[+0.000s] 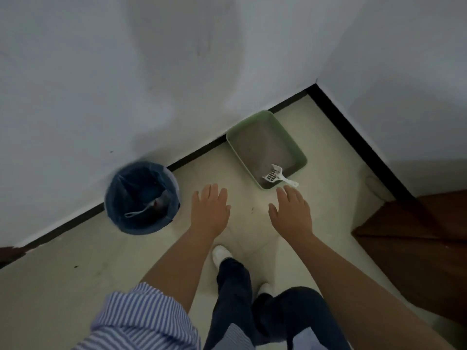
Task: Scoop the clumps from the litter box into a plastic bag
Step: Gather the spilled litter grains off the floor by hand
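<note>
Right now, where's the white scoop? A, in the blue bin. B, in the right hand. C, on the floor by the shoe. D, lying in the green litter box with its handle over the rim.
D: the scoop lies in the near corner of the litter box, handle poking over the rim; both hands are open and hold nothing.

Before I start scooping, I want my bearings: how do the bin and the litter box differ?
The bin is round, blue and bag-lined; the litter box is rectangular, green and shallow. The bin holds trash; the litter box holds grey litter and a white scoop. Both sit on the floor along the wall.
</note>
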Demonstrator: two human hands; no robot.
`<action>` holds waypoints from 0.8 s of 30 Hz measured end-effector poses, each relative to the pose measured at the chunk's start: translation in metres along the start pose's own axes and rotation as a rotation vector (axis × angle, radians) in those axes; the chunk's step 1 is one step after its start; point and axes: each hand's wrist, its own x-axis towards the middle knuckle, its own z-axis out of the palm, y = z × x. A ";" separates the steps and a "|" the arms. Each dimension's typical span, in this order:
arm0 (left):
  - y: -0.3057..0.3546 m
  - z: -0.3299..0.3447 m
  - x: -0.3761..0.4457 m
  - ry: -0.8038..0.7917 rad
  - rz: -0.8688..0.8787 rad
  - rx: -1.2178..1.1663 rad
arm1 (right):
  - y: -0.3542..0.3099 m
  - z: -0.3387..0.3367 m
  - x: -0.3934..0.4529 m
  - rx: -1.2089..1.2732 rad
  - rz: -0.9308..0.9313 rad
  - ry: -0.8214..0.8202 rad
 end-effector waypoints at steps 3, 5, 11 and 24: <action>-0.006 0.021 0.053 -0.021 -0.057 -0.034 | 0.012 0.018 0.058 -0.026 -0.031 -0.016; -0.006 0.040 0.077 -0.058 -0.087 -0.072 | 0.027 0.036 0.086 -0.057 -0.039 -0.063; 0.009 0.111 0.116 -0.147 -0.196 -0.150 | 0.070 0.091 0.160 -0.139 -0.110 -0.174; 0.084 0.304 0.202 -0.170 -0.314 -0.232 | 0.150 0.261 0.266 -0.237 -0.315 -0.239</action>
